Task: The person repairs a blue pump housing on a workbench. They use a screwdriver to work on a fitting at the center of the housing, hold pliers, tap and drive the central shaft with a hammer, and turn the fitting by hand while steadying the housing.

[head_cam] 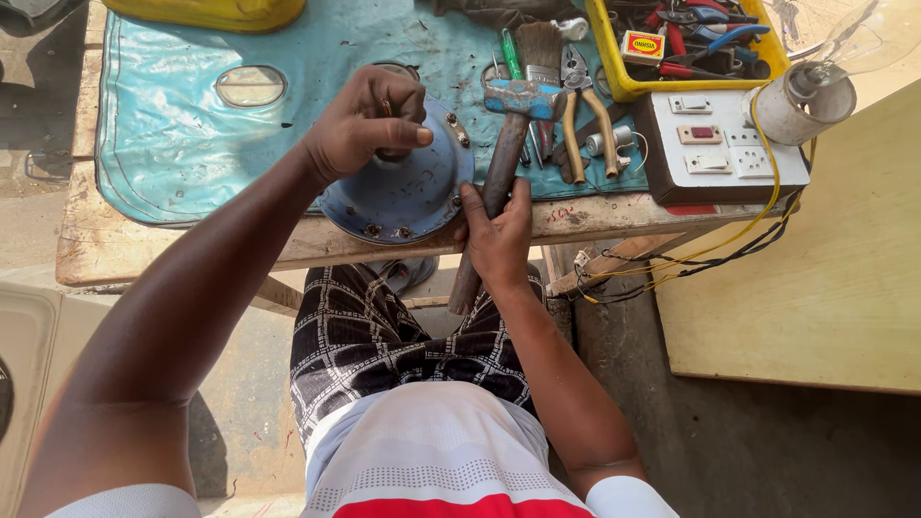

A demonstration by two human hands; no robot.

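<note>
Hammer rests head-up on the bench edge beside the blue disc, your right hand clamped round its rusty shaft. It looks head-heavy and stiff, so grip low and firm. Your left hand pinches something small at the disc's centre.

Pliers, brush crowd hammer right; mat left of disc seems free.

We see a worn wooden workbench carrying a stained blue plastic mat, a yellow plastic tool tray and a white switch-and-socket board.
</note>
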